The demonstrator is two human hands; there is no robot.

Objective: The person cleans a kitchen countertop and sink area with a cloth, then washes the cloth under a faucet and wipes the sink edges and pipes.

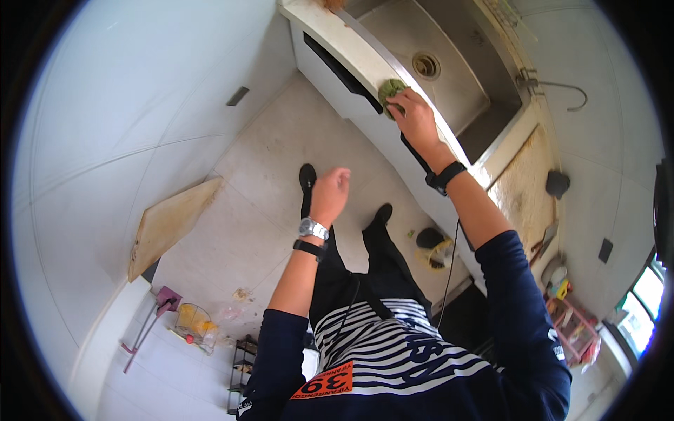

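Note:
My right hand (416,118) grips a green scouring pad (392,94) against the front edge of the white countertop (363,58), beside a stainless steel sink (447,31). The pad partly overhangs the counter's front edge, above the white cabinet. The sink holds no water that I can see, and its round drain (426,65) shows. My left hand (331,192) hangs over the floor in front of my body, touching nothing, with its fingers curled in. It wears a silver watch (314,229) and a black band at the wrist; a black band is also on my right wrist.
A stained cutting board (526,179) lies right of the sink, near a cleaver (547,239). A metal hook (576,94) sticks out by the faucet area. A wooden board (174,226) leans at the left wall. A bin with a yellow bag (439,255) stands by the cabinet. A dustpan (168,299) is lower left.

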